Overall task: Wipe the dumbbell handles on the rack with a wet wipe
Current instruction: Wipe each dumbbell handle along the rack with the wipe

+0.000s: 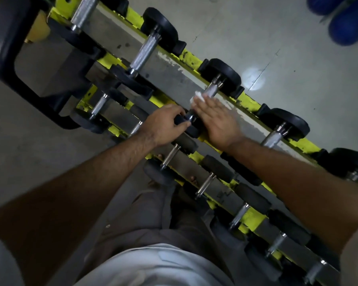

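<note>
A yellow and grey dumbbell rack runs diagonally across the view, with black-headed dumbbells on two tiers. My right hand lies across the steel handle of an upper-tier dumbbell. It holds a white wet wipe against the handle, and the wipe shows past my fingertips. My left hand grips that dumbbell's near black head. The far head rests on the yellow rail. My right thumb is hidden.
More dumbbells sit to the left and right on the upper tier, and smaller ones on the lower tier near my legs. A black frame stands at the left. Grey floor lies beyond, with blue objects at the top right.
</note>
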Motion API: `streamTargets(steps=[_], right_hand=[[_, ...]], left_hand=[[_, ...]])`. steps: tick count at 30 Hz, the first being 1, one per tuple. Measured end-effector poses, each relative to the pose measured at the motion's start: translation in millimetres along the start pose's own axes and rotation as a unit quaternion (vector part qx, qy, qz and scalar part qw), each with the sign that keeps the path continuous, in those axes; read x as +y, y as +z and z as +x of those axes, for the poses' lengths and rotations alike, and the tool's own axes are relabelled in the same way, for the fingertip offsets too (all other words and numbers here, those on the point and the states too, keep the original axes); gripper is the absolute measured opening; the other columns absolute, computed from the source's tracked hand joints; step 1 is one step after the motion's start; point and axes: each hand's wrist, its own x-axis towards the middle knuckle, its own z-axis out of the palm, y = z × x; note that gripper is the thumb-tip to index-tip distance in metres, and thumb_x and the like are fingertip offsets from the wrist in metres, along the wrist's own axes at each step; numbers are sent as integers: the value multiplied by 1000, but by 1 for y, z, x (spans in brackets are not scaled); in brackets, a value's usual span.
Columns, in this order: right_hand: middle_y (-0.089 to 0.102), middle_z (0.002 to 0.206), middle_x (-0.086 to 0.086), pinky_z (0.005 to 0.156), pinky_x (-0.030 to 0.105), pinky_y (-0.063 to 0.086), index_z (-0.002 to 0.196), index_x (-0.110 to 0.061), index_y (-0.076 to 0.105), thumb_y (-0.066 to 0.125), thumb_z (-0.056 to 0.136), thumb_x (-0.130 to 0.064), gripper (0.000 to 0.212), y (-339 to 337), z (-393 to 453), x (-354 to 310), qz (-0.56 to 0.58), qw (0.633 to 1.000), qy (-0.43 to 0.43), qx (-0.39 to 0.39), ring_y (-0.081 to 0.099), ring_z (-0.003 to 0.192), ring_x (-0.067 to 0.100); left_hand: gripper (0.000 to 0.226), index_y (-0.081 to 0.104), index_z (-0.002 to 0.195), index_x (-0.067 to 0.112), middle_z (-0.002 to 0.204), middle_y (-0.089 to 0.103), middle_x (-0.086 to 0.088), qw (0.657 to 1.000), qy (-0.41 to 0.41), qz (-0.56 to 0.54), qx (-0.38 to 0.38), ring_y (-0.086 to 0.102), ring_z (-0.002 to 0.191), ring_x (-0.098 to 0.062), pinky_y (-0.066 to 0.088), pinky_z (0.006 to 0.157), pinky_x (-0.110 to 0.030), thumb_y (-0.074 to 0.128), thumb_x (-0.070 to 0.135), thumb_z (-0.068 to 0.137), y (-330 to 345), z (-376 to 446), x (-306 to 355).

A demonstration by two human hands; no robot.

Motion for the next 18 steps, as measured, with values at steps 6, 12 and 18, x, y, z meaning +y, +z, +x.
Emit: streamTargets(steps=[6, 12, 18], right_hand=[[21, 165, 12, 124, 48, 21, 158, -9, 24, 37, 103, -17, 57, -22, 8, 20, -24, 994, 104, 0, 17, 154, 26], [32, 161, 11, 124, 46, 18, 155, -9, 34, 36, 101, -25, 56, -21, 6, 12, -46, 997, 11, -56, 24, 151, 26], [38, 158, 12, 124, 45, 18, 152, -8, 41, 40, 101, -24, 53, -28, 8, 2, -80, 993, 38, -75, 28, 150, 28]], left_hand=[[33, 69, 110, 18, 111, 65, 1, 996, -16, -75, -42, 61, 102, -16, 50, 90, -33, 79, 29, 81, -11, 3, -7], [34, 69, 105, 20, 107, 62, 3, 997, -20, -61, -41, 60, 96, -15, 52, 86, -36, 82, 34, 77, -4, 2, 3], [32, 65, 100, 19, 106, 55, 6, 996, 29, -60, -53, 55, 94, -13, 51, 81, -34, 80, 38, 78, -1, 1, 4]])
